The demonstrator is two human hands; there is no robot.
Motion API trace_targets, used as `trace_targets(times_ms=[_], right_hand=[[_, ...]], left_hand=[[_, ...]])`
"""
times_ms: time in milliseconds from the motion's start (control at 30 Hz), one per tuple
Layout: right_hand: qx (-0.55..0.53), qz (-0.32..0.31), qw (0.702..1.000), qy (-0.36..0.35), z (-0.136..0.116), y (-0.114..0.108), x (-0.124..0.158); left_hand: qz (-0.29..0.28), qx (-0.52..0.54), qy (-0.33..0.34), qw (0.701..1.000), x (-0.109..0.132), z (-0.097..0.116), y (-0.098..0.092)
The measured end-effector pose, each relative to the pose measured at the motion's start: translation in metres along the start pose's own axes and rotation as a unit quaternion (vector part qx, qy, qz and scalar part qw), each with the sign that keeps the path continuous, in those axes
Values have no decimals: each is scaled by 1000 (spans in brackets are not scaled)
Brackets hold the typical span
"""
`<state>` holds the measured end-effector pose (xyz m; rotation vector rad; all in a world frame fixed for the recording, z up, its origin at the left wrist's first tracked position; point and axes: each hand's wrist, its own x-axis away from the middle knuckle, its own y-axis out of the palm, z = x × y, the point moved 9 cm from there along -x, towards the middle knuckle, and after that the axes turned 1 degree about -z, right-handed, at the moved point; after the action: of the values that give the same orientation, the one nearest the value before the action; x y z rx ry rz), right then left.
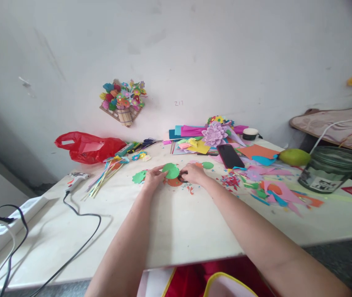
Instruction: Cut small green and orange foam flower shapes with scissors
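My left hand (153,176) pinches the edge of a round green foam piece (171,170), holding it just above the white table (176,222). My right hand (193,173) is closed on dark-handled scissors (182,178) right beside the green piece. An orange foam circle (174,182) lies under the two hands. A scalloped green foam cutout (139,177) rests to the left of my left hand. A small green circle (207,165) lies beyond my right hand.
A glue gun (76,180) with a black cord lies at the left, by a power strip (12,222). Coloured sticks (103,179), a red plastic bag (88,146), foam sheets (191,134), a phone (230,156), foam scraps (271,189), a green fruit (294,156) and a glass jar (330,169) are spread over the table.
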<state>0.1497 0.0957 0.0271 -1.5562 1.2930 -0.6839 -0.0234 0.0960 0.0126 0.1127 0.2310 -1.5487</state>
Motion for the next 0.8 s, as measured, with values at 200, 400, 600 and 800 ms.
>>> trace_targets(times_ms=[200, 400, 600, 800], right_hand=[[-179, 54, 982, 21, 11, -3, -7], [-427, 36, 903, 29, 11, 13, -11], [-483, 90, 870, 52, 16, 15, -15], [-439, 112, 890, 46, 21, 13, -17]], left_hand=[[-27, 15, -5, 1000, 1, 3, 5], [-30, 0, -11, 999, 3, 5, 6], [-40, -19, -12, 999, 5, 8, 9], [-55, -22, -17, 998, 4, 5, 11]])
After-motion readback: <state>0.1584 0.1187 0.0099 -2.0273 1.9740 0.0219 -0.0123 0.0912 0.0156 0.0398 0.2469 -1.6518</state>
